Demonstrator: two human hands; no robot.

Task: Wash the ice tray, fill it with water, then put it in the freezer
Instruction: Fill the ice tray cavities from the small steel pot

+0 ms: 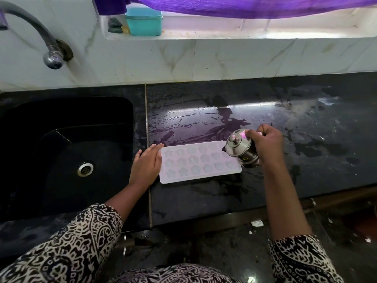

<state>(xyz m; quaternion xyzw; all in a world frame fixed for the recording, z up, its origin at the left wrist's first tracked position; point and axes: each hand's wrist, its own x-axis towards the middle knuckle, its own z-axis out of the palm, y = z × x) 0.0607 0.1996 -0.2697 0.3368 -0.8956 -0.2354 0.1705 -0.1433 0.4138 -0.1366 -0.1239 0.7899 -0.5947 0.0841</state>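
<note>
The translucent ice tray (195, 164) is laid flat on the wet black granite countertop (306, 129), just right of the sink (61, 139), with its flower-shaped cavities facing up. The filling step is judged to be in hand. The tray's left short edge is steadied by the left hand (145, 164), whose fingers are held straight and flat, with nothing grasped. A lidded steel jug (240, 149) is gripped by the right hand (265, 144), fingers curled round its body, and is tipped with its spout over the tray's right end. Whether water is running, or how many cavities are already filled, cannot be told

For the step to be done well, a shallow tilt is called for, so that only a thin stream is delivered. The spout is best walked along each row, and each cavity stopped just short of its rim. The tray looks soft and is likely to flex once loaded, so overfilling would probably be paid for in spills on the way to the freezer. Because the counter is wet, sliding is a risk, and firm pressure from the left hand is advised
</note>
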